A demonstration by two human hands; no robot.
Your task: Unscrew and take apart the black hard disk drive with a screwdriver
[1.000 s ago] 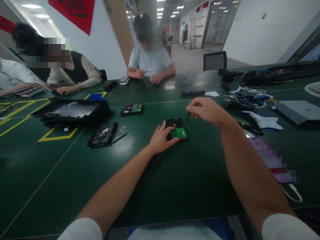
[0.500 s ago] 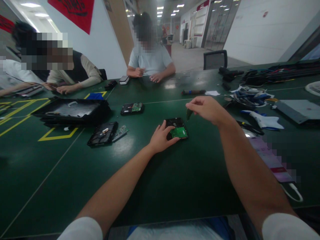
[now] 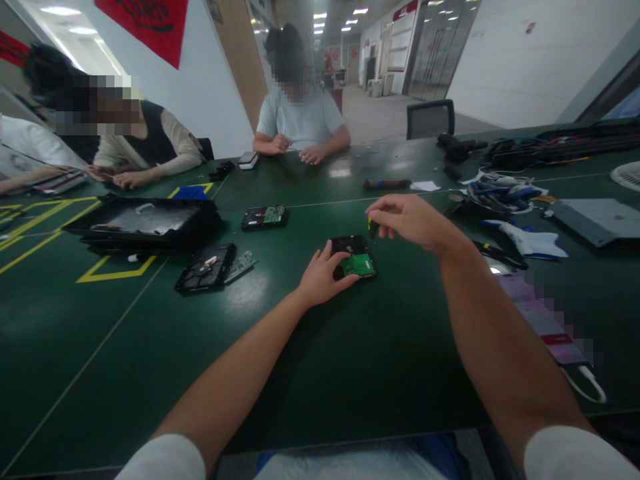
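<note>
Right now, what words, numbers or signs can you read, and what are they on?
None can be read for certain.
Red banner: dark brush-like writing, too blurred to read.
Hard drive at the left hand: a white label on the green board, too small to read.
Purple panel: any writing is too blurred.
Small red signs far back: too small.

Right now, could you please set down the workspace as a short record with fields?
Left hand: on a hard drive, its green circuit board facing up
Right hand: pinching a screwdriver-like tool near the drive's far right corner
Left of drive: second hard drive, black casing, loose circuit board
Right side: grey box
Opposite: person in T-shirt
</note>
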